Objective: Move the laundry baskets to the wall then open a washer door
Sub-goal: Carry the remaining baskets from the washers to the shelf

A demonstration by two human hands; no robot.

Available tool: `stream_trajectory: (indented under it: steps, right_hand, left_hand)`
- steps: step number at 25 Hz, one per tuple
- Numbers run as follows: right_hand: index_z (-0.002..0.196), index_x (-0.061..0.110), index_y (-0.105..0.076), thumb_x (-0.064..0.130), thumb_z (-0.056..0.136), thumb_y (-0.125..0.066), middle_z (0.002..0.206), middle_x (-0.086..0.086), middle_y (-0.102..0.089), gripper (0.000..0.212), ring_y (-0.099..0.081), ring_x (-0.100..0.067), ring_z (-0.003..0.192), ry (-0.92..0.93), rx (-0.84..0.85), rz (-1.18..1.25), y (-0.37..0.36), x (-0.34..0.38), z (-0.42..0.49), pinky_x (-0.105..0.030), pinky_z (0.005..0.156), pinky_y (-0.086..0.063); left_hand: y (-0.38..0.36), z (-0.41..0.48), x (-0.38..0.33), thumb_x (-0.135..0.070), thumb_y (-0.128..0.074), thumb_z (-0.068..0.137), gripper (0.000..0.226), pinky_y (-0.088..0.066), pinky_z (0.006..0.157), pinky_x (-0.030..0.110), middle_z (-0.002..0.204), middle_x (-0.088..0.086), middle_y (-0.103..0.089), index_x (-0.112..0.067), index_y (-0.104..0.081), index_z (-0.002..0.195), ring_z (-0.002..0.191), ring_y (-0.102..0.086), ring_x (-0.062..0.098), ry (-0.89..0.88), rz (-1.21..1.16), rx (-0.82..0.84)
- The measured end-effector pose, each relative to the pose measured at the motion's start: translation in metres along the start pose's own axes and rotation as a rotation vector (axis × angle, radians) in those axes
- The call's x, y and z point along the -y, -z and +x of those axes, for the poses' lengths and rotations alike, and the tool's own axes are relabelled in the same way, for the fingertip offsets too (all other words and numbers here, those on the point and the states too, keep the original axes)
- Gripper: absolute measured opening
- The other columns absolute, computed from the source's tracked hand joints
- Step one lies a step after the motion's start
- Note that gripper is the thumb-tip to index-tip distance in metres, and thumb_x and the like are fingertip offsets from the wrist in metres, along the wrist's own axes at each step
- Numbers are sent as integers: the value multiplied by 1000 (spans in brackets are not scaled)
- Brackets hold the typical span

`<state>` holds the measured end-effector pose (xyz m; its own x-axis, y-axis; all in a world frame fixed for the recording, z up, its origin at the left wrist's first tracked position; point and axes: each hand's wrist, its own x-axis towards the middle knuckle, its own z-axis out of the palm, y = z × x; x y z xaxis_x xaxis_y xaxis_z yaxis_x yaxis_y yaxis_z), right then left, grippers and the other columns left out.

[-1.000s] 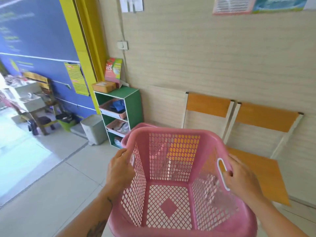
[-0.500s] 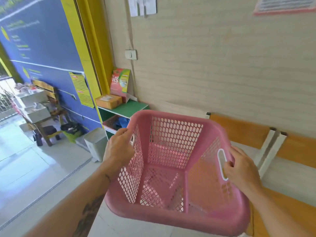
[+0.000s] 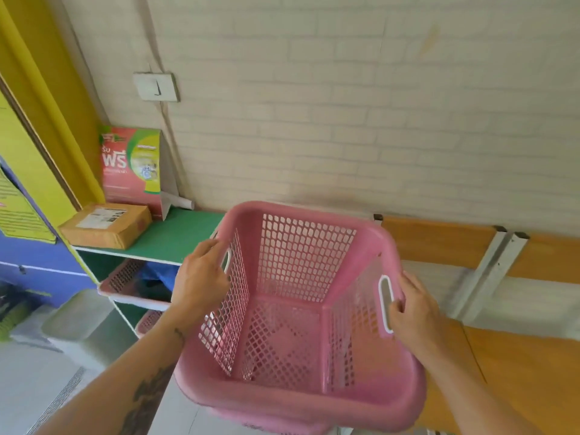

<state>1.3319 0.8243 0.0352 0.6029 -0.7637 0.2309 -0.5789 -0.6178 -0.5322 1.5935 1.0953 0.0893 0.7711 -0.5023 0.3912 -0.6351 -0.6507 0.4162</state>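
Observation:
I hold an empty pink laundry basket (image 3: 292, 309) with lattice sides in the air, close to the pale brick wall (image 3: 345, 120). My left hand (image 3: 201, 281) grips its left handle and my right hand (image 3: 414, 312) grips the white-rimmed right handle. The rim of a second pink basket (image 3: 270, 426) shows just under the held one; most of it is hidden. No washer is in view.
A green shelf unit (image 3: 175, 237) stands at the left against the wall, carrying a cardboard parcel (image 3: 106, 227) and a red-green box (image 3: 131, 171). Two orange chairs (image 3: 521, 372) line the wall at the right. A grey bin (image 3: 84, 324) sits on the floor at the left.
The basket and I have come closer to the wall and the green shelf. The view has tilted up, so the chairs now sit lower at the right. Both hands keep their grip.

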Motion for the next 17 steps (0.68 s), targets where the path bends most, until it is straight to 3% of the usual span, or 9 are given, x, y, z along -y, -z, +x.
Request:
stream_trajectory:
  steps: [5, 10, 15, 17]
  right_hand:
    - [150, 13, -34, 6, 92, -49, 158, -1, -30, 60, -36, -19, 141, -116, 26, -40, -64, 29, -5, -29, 109, -37]
    - [151, 16, -31, 4, 86, -57, 159, -1, -28, 71, -41, -23, 137, -205, 125, -104, -130, 19, -1, -31, 101, -44]
    - [150, 14, -32, -4, 77, -60, 158, -2, -29, 80, -50, -31, 128, -295, 268, -108, -214, -11, 1, -37, 93, -49]
    - [148, 15, -33, -6, 71, -62, 155, -4, -33, 85, -54, -34, 122, -331, 346, -102, -248, -29, -1, -35, 85, -50]
  left_hand:
    - [-50, 29, 72, -3, -57, 80, 54, -58, 72, 43, 134, -2, -53, -24, -54, 130, 92, -63, 24, -5, -64, 129]
    - [-104, 27, 116, 1, -57, 78, 61, -55, 83, 46, 135, -2, -52, -23, -52, 134, 98, -61, 26, 74, -69, 242]
    - [-201, -3, 164, 1, -60, 71, 85, -44, 98, 51, 141, 2, -36, -26, -31, 146, 114, -50, 33, 258, -74, 506]
    - [-237, -18, 181, -1, -59, 71, 88, -45, 96, 53, 140, 1, -31, -31, -25, 147, 113, -50, 36, 326, -118, 599]
